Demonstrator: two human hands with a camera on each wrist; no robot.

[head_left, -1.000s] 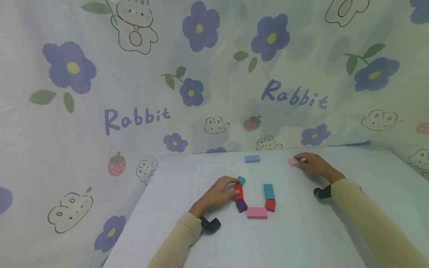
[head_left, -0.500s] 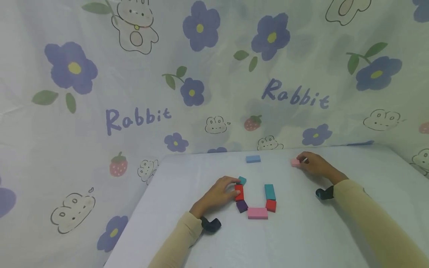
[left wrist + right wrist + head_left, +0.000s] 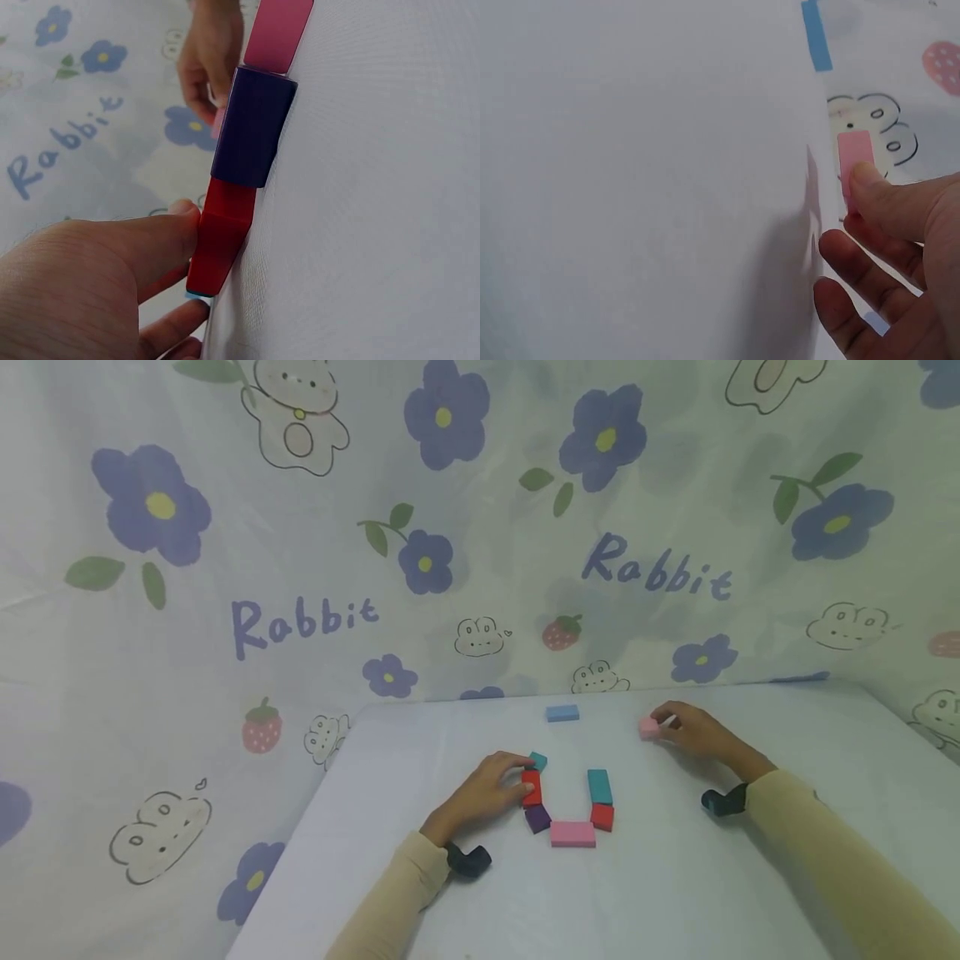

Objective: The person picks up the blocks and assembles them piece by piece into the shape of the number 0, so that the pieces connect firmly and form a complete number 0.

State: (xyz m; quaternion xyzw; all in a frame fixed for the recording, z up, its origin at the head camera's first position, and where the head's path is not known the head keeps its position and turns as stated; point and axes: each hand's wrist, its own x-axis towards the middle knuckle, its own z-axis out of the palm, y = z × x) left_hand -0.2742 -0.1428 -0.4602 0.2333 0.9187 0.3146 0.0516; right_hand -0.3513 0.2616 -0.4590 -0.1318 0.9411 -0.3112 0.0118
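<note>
In the head view, my left hand (image 3: 486,787) rests at the left side of a U-shaped row of blocks. Its thumb touches the long red block (image 3: 531,787) and its index fingertip lies at a small teal block (image 3: 537,762). A dark purple block (image 3: 537,818) sits just below the red one, as the left wrist view also shows. Farther back on the right, my right hand (image 3: 693,728) pinches a light pink block (image 3: 855,154) between thumb and fingers. The right wrist view shows that block held upright, the other fingers loosely bent.
The U goes on with a pink block (image 3: 573,834), a small red block (image 3: 602,817) and a long teal block (image 3: 599,786). A light blue block (image 3: 562,713) lies near the back of the white table (image 3: 675,893). Behind hangs a printed curtain (image 3: 480,543).
The right hand has turned the light pink block and shifted it slightly left and nearer. The left hand keeps its place at the red and teal blocks.
</note>
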